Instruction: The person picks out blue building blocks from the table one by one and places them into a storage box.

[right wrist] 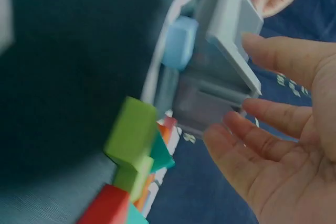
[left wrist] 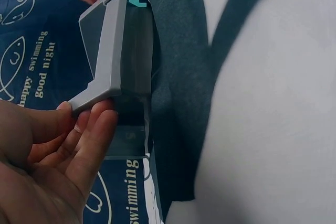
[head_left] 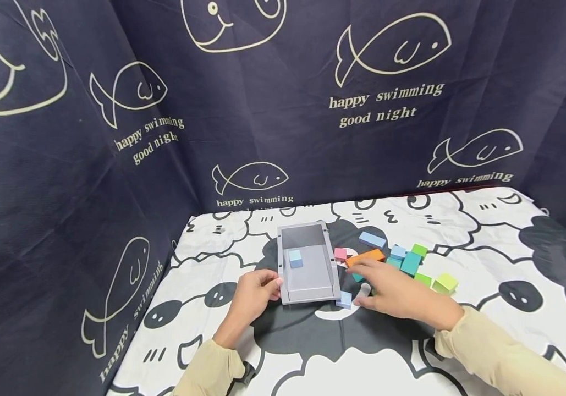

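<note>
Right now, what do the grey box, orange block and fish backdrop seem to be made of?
Grey box: probably plastic, smooth satin finish; its rim shows no grain. Orange block: painted wood or plastic, unclear; smooth-looking, uniform colour. Fish backdrop: matte printed fabric, judging by its soft folds.

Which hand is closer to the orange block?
Right: the right hand is close beside the orange block; the left hand is across the gray box, gripping it.

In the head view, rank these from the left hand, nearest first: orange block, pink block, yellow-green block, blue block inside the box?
1. Blue block, inside the gray box
2. Pink block, just right of the box
3. Orange block, near the right hand
4. Yellow-green block, rightmost
</note>
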